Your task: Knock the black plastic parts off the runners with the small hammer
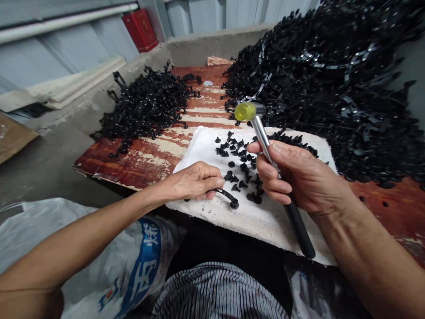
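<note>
My left hand [194, 180] is closed on a thin curved black plastic strip [227, 196] and presses it flat on a white foam pad [252, 217]. My right hand [292, 175] grips the metal shaft of a small hammer [262, 133] with a yellow head [245, 111] and a black handle; the head is raised over the pad. Several small black studs [239, 164] lie scattered on the pad between my hands.
A worn red-painted board [133, 161] carries the pad. A huge heap of black strips [338, 88] fills the right side, a smaller heap [146, 104] lies at the left. A printed white sack [133, 270] rests by my lap. A red box [141, 29] stands behind.
</note>
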The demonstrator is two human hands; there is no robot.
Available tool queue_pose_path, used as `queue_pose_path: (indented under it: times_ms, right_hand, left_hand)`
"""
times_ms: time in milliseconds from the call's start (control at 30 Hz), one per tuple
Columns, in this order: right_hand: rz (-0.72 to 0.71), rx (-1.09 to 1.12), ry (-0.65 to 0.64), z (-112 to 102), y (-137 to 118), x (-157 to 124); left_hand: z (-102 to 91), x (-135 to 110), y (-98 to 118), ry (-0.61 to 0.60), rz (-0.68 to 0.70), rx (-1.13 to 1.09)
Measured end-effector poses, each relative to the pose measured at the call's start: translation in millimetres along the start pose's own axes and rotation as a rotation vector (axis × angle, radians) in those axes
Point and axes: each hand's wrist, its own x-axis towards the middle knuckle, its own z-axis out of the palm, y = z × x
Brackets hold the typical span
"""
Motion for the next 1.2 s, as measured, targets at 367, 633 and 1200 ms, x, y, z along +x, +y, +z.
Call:
queue_pose_path:
  times_ms: [367, 633, 1200]
  right_hand:
    - [-0.095, -0.513, 0.159, 15.7, 7.7, -21.5]
    - [-0.565, -1.384, 0.192, 7.8, 19.3, -59.9]
    - [-0.675, -1.614, 0.245, 8.7, 32.0, -65.2]
  left_hand:
    - [-7.8, -0.7, 15.9, -0.020, -0.047, 0.122]
    - [-8.5, 3.3, 10.4, -0.009, -0.011, 0.082]
    - [-17.8, 8.3, 7.2, -0.093, 0.001, 0.064]
